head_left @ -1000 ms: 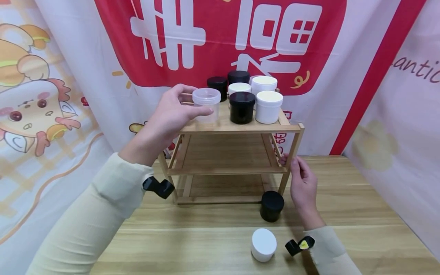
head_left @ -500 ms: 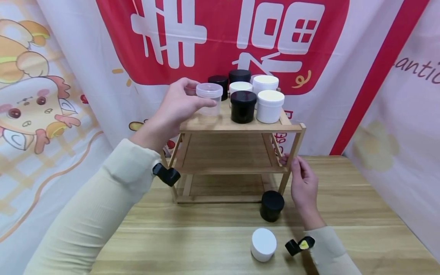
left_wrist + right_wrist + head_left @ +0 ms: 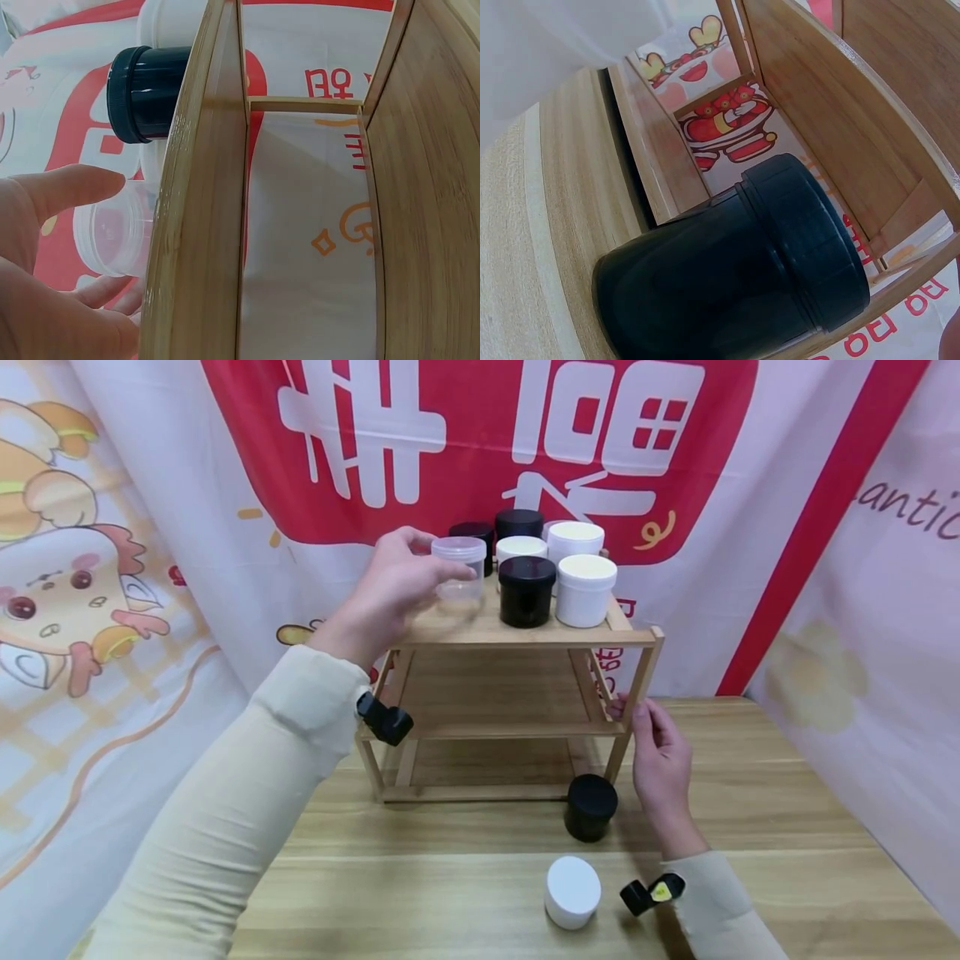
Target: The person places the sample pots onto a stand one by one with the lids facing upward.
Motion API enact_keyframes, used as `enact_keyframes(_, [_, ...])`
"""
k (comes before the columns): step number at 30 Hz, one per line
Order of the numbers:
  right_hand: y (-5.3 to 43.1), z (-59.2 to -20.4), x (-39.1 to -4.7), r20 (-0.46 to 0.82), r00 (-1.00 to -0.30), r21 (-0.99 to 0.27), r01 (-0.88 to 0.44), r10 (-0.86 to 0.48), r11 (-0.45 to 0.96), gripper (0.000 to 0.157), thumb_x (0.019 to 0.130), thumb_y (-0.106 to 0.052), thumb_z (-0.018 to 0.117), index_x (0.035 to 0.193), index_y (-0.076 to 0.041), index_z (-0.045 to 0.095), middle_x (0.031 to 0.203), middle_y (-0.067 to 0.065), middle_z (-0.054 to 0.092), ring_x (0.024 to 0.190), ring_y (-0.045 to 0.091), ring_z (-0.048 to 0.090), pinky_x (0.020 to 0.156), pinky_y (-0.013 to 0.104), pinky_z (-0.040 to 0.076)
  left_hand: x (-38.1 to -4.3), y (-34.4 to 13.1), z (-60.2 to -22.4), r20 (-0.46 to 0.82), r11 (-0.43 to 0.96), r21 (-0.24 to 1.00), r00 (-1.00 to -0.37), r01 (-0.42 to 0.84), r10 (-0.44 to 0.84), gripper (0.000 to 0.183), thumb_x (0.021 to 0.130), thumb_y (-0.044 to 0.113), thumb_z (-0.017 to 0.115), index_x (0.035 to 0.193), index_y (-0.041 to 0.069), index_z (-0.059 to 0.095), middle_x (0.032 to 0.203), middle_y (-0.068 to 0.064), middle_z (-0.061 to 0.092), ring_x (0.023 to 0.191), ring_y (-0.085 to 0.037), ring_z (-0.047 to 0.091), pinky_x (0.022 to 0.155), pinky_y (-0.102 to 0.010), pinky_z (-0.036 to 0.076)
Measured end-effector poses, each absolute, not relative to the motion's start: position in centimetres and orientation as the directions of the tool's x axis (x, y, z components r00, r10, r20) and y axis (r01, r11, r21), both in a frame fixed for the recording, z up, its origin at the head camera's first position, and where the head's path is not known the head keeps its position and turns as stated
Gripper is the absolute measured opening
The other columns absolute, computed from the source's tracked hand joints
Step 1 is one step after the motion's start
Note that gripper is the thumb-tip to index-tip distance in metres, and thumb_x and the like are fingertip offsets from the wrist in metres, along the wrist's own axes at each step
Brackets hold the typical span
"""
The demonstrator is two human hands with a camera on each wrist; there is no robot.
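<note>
My left hand (image 3: 401, 577) holds a clear plastic jar (image 3: 459, 560) between thumb and fingers, at the left of the wooden rack's top shelf (image 3: 480, 635). In the left wrist view, the clear jar (image 3: 112, 229) lies between thumb and fingertips, its base hidden behind the shelf edge. Right of it on the shelf stand a black jar (image 3: 527, 593) and a white jar (image 3: 586, 592), with several more jars behind. My right hand (image 3: 663, 760) grips the rack's right front post (image 3: 642, 681), its fingers partly hidden behind the wood.
On the table, a black jar (image 3: 590, 808) stands by the rack's right front foot, and a white jar (image 3: 572, 893) is nearer the front. The rack's middle shelf (image 3: 495, 693) and bottom shelf (image 3: 487, 764) lie below. A printed cloth (image 3: 480, 452) hangs close behind.
My left hand has carried the clear jar slightly farther back and to the right over the top shelf. My right hand has stayed on the post.
</note>
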State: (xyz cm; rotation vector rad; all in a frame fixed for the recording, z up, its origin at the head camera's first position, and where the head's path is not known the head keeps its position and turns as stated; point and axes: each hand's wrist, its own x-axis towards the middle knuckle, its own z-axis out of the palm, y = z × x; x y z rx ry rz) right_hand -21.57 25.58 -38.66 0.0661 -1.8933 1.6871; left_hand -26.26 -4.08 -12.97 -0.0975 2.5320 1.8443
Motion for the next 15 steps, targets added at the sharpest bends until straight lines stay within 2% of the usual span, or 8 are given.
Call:
enact_keyframes(6, [25.5,-38.6,-21.6,0.448,-0.826,-0.894,-0.405,0.343,0.193,0.043,0.115,-0.037,0.049,0.137,-0.006,0.070,0.132,0.000,0.076,0.117,0.005,0.073,0.109,0.015,0.051,-26.6,-3.8,-12.6,-0.075,0.361,0.928,-0.996,-0.089,-0.054,0.072,0.091,0.025,0.087,0.151,0.022,0.047,0.158,-0.004,0.047,0.143,-0.022,0.045,0.112,-0.036,0.055])
enact_keyframes(15, [25.5,-38.7,-21.6,0.457,-0.818,-0.889,-0.419,0.350,0.182,0.044,0.115,-0.033,0.049,0.137,0.000,0.069,0.134,0.006,0.076,0.116,0.002,0.073,0.109,0.013,0.050,-27.6,-3.2,-12.6,-0.084,0.417,0.902,-0.992,-0.114,-0.090,0.070,0.091,0.026,0.086,0.149,0.021,0.048,0.158,-0.004,0.047,0.143,-0.020,0.044,0.112,-0.034,0.055])
